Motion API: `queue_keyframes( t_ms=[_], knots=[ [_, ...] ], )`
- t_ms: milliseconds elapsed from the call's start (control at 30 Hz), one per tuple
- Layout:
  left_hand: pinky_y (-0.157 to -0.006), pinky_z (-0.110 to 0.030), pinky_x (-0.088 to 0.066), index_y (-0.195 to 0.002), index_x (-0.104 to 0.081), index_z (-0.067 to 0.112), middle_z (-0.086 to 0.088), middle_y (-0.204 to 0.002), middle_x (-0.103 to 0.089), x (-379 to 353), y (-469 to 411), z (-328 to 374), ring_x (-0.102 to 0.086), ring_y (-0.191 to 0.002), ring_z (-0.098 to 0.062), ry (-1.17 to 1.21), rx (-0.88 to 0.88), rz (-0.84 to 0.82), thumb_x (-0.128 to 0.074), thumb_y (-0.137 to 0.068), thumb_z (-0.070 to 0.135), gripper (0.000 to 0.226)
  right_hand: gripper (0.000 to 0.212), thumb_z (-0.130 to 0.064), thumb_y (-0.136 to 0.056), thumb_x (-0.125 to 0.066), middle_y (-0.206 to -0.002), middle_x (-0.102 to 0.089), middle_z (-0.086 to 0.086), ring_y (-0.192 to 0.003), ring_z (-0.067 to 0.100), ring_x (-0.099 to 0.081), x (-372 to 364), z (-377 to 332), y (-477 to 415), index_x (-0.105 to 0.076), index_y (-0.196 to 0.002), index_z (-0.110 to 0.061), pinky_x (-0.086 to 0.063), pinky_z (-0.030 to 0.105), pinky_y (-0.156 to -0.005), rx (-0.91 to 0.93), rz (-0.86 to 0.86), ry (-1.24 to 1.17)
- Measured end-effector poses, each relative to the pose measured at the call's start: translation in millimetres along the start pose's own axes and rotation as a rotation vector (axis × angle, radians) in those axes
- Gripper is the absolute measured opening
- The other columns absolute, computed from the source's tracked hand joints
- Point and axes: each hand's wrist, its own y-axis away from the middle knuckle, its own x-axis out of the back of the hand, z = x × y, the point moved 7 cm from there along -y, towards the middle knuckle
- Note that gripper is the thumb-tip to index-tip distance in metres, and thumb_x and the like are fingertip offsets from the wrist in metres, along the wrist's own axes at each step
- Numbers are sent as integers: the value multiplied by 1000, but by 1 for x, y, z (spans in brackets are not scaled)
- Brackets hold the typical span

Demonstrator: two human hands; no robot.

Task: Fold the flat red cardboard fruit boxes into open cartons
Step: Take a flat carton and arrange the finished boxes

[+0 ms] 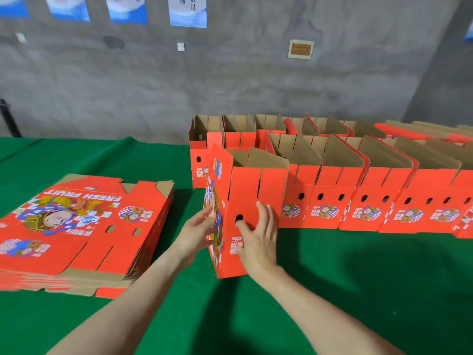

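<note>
Two hands meet on one upright carton (256,185) that stands on the green table (358,278), at the left end of the front row of finished cartons (371,198); whether it touches the first of them we cannot tell. Our left hand (198,230) lies flat against the broad printed side, fingers straight and close together, though blur softens them. Our right hand (258,239) presses its palm on the narrow red end panel, fingers straight and spread, with the tips just beside the oval hole. Neither hand pinches or curls round anything. The carton's top is open and its brown flaps stand up, so we judge the folding of this one done. The step in hand looks like squaring it up and easing it into line with the row. To our left, well apart from the carton, sits the stack of flat boxes (76,226), printed face up, with many left to fold. The next move, as we read it, calls for a gentle sideways push, so the carton closes against its neighbour without tipping or collapsing. After that we would let go and reach left to lift only the top sheet off the stack.
</note>
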Motion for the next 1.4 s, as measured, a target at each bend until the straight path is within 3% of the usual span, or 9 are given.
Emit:
queue_keyframes(
  t_ms=[200, 333, 433, 567, 700, 833, 1133, 1267, 1400],
  knots=[
    [-60, -20, -47, -123, -41, 39, 9, -114, -57, -2, -19, 5, -58, -77, 9, -175, -6, 46, -50, -96, 36, 28, 38, -17, -97, -42, -156, -3, 16, -143, 35, -5, -30, -13, -6, -41, -134, -22, -19, 49, -113, 73, -170, 59],
    [-101, -45, -46, -140, -41, 28, -5, -138, -51, 4, -34, 27, -53, -122, -18, -242, -137, 110, -61, -85, 47, 61, 47, -12, -94, -49, -131, -40, 16, -121, 35, -42, -50, -17, -2, -38, -139, -15, -40, 46, -98, 133, -381, 178],
    [-100, -46, -44, -144, -36, 29, -2, -138, -50, 0, -46, 32, -50, -124, -20, -272, -124, 121, -57, -84, 56, 69, 63, -2, -86, -57, -123, -55, 18, -109, 36, -57, -63, -16, -6, -30, -142, -8, -49, 45, -88, 125, -520, 261],
    [-66, -29, -47, -133, -44, 30, 8, -103, -63, 0, -65, 30, -59, -85, -5, -202, -25, 141, -53, -95, 36, 40, 47, -1, -87, -56, -122, -58, 17, -111, 34, -56, -70, -17, -22, -41, -131, -7, -46, 44, -93, 117, -554, 267],
    [-98, -45, -40, -144, -33, 39, 2, -129, -55, -12, -79, 29, -54, -111, -15, -100, 50, -37, -47, -98, 38, 48, 65, -4, -85, -59, -133, -48, 23, -123, 37, -45, -81, -10, -37, -30, -142, -4, -39, 48, -102, 49, -603, 299],
    [-111, -39, -30, -149, -25, 34, -11, -144, -32, -18, -102, 56, -38, -132, -31, -628, -85, 108, -42, -98, 46, 56, 79, -8, -84, -63, -145, -34, 24, -131, 39, -37, -88, 15, -59, -17, -148, -1, -38, 49, -104, -58, -702, 404],
    [-73, -8, -41, -140, -39, 20, -13, -145, -43, -40, -147, 75, -49, -111, -15, -694, -309, -60, -36, -101, 6, 41, 87, -15, -84, -63, -144, -32, 27, -131, 44, -33, -101, 42, -109, -7, -149, 2, -33, 54, -107, -147, -719, 424],
    [-63, -21, -40, -113, -45, 18, -12, -123, -56, -43, -176, 82, -53, -77, -11, -748, -307, -83, -44, -99, 13, 14, 49, -21, -54, -85, -97, -65, 13, -89, 26, -64, -86, 20, -118, -69, -97, -5, -53, 30, -78, 188, -270, 423],
    [-64, -27, -38, -89, -42, 23, -6, -82, -55, -48, -197, 88, -45, -66, -22, -784, -399, -8, -48, -96, 9, 17, 43, -8, -95, -39, -150, -29, 20, -142, 35, -23, -123, -8, -135, -41, -137, 1, -16, 42, -118, 619, -324, 726]
  ],
)
